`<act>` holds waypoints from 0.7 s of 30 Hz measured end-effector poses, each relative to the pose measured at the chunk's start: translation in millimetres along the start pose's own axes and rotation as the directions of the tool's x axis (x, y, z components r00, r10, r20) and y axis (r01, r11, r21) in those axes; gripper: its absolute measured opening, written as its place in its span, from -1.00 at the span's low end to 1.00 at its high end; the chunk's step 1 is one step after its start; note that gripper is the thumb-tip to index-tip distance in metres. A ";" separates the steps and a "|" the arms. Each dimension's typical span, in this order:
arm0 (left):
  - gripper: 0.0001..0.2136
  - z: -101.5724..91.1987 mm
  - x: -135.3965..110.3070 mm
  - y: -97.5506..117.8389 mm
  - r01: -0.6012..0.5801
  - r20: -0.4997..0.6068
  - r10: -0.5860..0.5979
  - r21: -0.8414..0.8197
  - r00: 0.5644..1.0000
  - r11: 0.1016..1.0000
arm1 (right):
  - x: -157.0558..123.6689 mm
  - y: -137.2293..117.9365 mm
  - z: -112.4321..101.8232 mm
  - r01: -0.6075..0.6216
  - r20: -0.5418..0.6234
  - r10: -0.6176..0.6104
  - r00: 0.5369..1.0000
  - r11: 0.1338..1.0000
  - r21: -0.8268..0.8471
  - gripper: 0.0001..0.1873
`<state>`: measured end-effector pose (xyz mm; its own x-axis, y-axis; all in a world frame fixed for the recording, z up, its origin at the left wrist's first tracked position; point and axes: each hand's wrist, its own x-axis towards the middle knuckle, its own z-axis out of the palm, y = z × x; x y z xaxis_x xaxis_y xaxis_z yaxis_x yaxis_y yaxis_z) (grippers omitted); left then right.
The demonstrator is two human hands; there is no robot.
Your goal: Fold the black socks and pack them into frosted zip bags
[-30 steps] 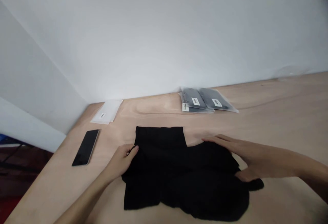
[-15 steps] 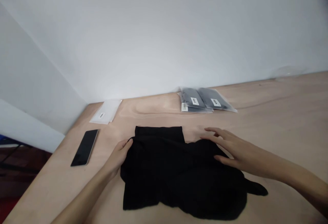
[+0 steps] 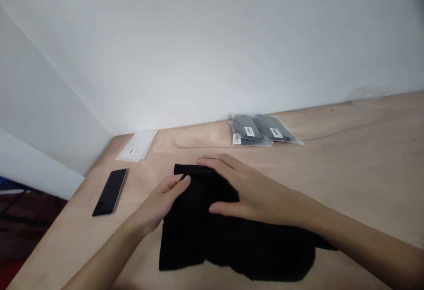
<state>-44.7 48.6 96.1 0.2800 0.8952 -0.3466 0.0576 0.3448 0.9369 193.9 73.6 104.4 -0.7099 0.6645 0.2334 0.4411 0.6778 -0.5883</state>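
A black garment lies folded and rumpled on the wooden table. My left hand rests at the garment's left edge, fingers stretched onto the cloth. My right hand lies flat across the garment's upper left part, fingers spread and reaching toward the far left corner. The right forearm crosses over the cloth and hides part of it.
A dark phone lies face up near the table's left edge. A flat white packet sits at the far left corner. Two clear bags with dark folded items lie against the white wall.
My right hand has swept left across the garment, from its right side to its upper left. The left hand shifted slightly onto the cloth edge. The garment's right part now looks flatter.
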 end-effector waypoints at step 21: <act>-0.15 42.7 15.4 -73.2 -0.163 -0.031 0.162 -0.006 0.986 0.987 | 50.5 -43.5 -93.0 -0.078 -0.423 0.356 0.833 0.833 0.547 -0.89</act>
<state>-3.7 25.2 24.1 0.2561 0.9476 -0.1910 0.0056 0.1962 0.9806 189.9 106.9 213.8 -0.2020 0.9281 0.3127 0.1224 0.3407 -0.9322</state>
